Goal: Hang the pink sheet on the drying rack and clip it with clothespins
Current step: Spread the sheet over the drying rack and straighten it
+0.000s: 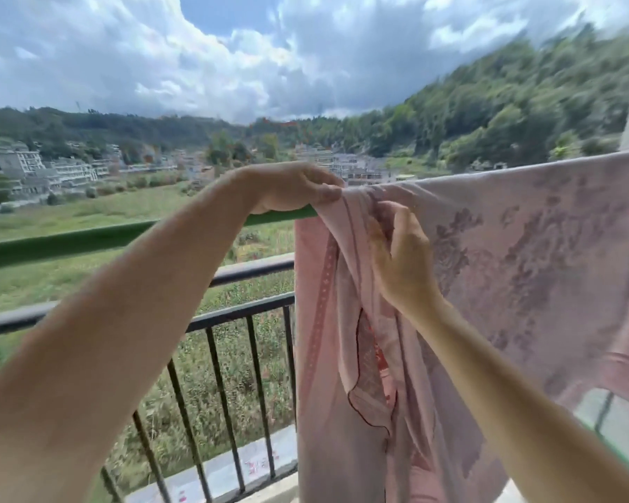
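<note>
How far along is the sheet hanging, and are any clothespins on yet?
Done: the pink sheet is already draped over the green bar of the drying rack. In hand: the left hand pinches the sheet's edge at the bar while the right hand grips bunched fabric just below, apparently spreading it out. Left: no clothespins are visible on the sheet or in either hand, so clipping remains.
</note>
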